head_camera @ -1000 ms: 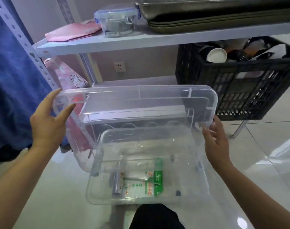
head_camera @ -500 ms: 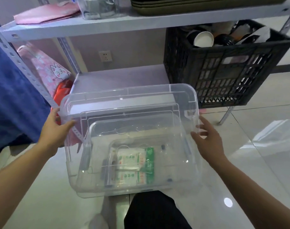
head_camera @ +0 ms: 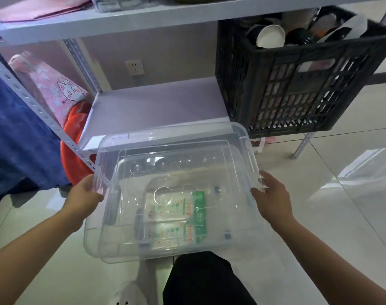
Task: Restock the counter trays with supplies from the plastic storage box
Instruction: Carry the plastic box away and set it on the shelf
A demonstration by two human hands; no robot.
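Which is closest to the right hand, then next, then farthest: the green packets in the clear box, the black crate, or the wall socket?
From the right hand:
1. Green packets, just to its left inside the clear box.
2. Black crate, up behind it on the shelf.
3. Wall socket, far back-left on the wall.

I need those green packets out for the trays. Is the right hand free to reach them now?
Probably not yet. The clear lid lies over the box between both hands, covering the packets, and the right hand is gripping its edge.

The pale tiled floor point(head_camera: 319, 216) carries the clear plastic storage box point(head_camera: 95, 238); the lower shelf point(head_camera: 161, 106) carries a black crate point(head_camera: 297, 89).
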